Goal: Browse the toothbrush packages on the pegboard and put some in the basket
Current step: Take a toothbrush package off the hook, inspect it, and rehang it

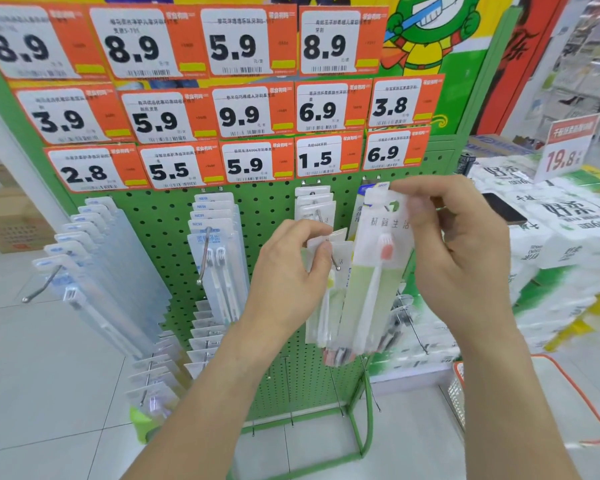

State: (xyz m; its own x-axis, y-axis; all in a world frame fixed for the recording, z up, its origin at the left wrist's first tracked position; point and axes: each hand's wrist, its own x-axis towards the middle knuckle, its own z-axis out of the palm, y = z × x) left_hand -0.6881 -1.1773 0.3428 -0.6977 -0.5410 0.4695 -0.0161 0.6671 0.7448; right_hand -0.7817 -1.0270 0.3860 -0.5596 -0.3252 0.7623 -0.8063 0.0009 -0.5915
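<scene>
The pegboard [264,216] stood straight ahead, with rows of price tags [243,112] across its upper part and toothbrush packages hanging on hooks below them. One row of packages [94,271] hung at the far left, another [219,258] right of it near the middle. In front of the board, the left hand [288,271] pinched the top of a package [323,292] still hanging among others, and just right of it the right hand [461,244] held a second package [371,282] by its top edge. Stacked tissue packs [561,244] lay to the right of the board, a price sign [565,147] standing on them. The basket [568,389] sat on the floor at lower right, below the right forearm.
</scene>
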